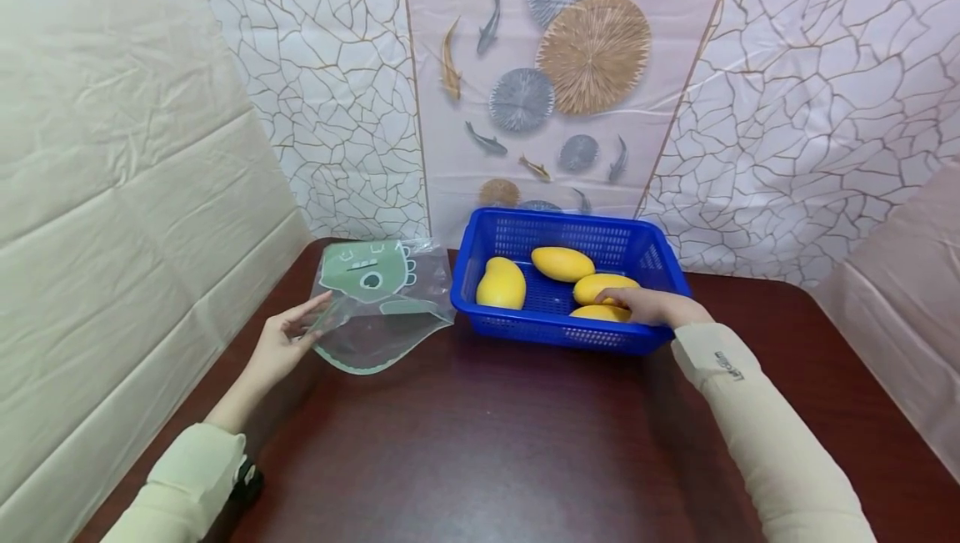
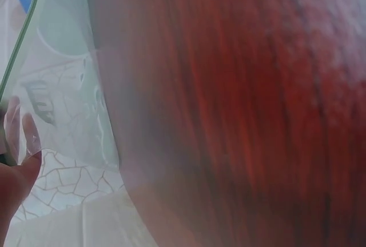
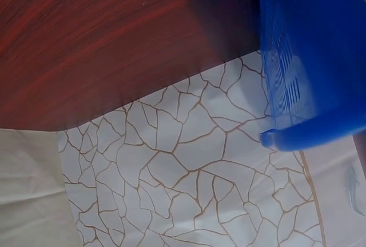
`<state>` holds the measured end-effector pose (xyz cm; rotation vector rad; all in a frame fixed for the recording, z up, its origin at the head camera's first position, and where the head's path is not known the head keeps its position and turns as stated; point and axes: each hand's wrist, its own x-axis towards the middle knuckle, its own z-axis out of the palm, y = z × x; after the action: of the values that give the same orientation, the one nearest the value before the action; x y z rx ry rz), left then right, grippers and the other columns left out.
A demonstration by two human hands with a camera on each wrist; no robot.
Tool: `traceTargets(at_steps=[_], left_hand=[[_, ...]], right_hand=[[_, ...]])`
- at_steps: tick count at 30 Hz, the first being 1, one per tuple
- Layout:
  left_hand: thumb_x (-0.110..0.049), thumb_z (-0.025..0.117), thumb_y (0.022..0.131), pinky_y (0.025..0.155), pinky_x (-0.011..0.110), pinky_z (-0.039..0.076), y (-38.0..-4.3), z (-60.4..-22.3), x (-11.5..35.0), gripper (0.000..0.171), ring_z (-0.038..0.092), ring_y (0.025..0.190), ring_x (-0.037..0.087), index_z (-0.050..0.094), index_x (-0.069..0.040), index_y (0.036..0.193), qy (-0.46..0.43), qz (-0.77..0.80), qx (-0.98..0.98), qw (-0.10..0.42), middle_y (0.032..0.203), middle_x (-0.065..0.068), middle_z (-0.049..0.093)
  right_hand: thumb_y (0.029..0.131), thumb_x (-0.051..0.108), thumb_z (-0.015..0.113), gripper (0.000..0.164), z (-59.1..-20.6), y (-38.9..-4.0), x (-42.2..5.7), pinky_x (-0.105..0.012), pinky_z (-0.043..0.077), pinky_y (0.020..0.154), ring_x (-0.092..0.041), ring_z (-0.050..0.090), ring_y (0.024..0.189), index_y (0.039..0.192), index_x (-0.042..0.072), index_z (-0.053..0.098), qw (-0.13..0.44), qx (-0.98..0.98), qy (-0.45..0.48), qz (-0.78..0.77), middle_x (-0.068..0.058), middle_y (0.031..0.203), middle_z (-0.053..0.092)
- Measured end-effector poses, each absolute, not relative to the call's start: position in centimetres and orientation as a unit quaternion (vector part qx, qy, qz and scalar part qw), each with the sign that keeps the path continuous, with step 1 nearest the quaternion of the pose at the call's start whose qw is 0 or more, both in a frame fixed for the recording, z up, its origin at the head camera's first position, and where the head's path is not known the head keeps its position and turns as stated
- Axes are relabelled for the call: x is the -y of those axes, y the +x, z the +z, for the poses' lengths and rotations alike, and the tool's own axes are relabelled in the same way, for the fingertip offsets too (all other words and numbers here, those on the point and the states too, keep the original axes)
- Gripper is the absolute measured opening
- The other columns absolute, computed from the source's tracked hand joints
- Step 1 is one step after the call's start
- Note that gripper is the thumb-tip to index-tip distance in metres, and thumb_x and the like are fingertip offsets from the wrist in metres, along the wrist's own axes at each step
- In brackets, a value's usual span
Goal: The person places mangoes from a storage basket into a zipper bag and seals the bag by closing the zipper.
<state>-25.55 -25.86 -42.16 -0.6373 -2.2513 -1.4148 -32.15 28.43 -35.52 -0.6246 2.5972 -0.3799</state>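
Observation:
My left hand (image 1: 281, 343) pinches the left edge of a clear plastic bag (image 1: 390, 330) printed with a green cartoon face. The bag's mouth gapes toward me. In the left wrist view, fingers of the left hand (image 2: 23, 161) show through the clear plastic bag (image 2: 68, 98). Inside a blue basket (image 1: 555, 338), my right hand (image 1: 648, 306) reaches over the front wall, its fingers curled at a yellow mango (image 1: 600, 312) by that wall. Another mango (image 1: 600, 287) lies just behind those fingers. The right wrist view shows the basket's side but not the hand.
Two more mangoes, one at the basket's left (image 1: 501, 284) and one at its back (image 1: 562, 263), lie apart from the hand. The dark red-brown table (image 1: 480, 443) carries bag and basket. Patterned cloth (image 1: 337, 67) hangs behind, with pale cloth (image 1: 112, 193) at the left.

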Motion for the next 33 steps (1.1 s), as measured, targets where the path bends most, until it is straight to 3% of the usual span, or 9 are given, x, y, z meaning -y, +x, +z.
traceTargets(at_steps=[7,11,24,33], left_hand=[[0.018,0.060,0.077,0.072,0.009,0.048,-25.5,-42.1,25.7,0.042,0.060,0.094,-0.009,0.060,0.008,0.118,-0.209,-0.521,0.805,0.192,0.107,-0.027,0.061],[0.017,0.060,0.078,0.072,0.009,0.048,-25.6,-42.0,25.6,0.039,0.060,0.097,-0.008,0.060,0.011,0.116,-0.216,-0.534,0.796,0.187,0.106,-0.026,0.062],[0.015,0.061,0.079,0.071,0.009,0.049,-25.5,-41.7,25.6,0.035,0.062,0.094,-0.008,0.061,0.011,0.114,-0.208,-0.534,0.798,0.186,0.103,-0.020,0.065],[0.015,0.061,0.080,0.071,0.009,0.049,-25.5,-42.0,25.6,0.034,0.060,0.094,-0.011,0.059,0.014,0.114,-0.204,-0.547,0.792,0.178,0.105,-0.017,0.065]], right_hand=[[0.092,0.013,0.056,0.049,-35.6,-32.4,-28.6,-0.059,0.028,0.106,-0.042,0.039,0.124,0.137,0.002,0.042,0.236,-0.939,-0.204,-0.147,-0.026,0.137,0.043],[0.089,0.011,0.060,0.049,-36.1,-32.6,-28.9,-0.059,0.030,0.104,-0.040,0.044,0.118,0.134,0.000,0.045,0.206,-0.943,-0.214,-0.147,-0.026,0.132,0.048],[0.085,0.032,0.066,0.058,-36.8,-32.8,-29.0,-0.055,0.038,0.099,-0.039,0.051,0.112,0.127,-0.006,0.052,0.103,-0.956,-0.239,-0.135,-0.026,0.124,0.056],[0.081,0.023,0.070,0.055,-36.7,-32.6,-28.8,-0.055,0.042,0.092,-0.035,0.053,0.099,0.125,-0.005,0.053,0.044,-0.959,-0.255,-0.113,-0.024,0.112,0.057]])
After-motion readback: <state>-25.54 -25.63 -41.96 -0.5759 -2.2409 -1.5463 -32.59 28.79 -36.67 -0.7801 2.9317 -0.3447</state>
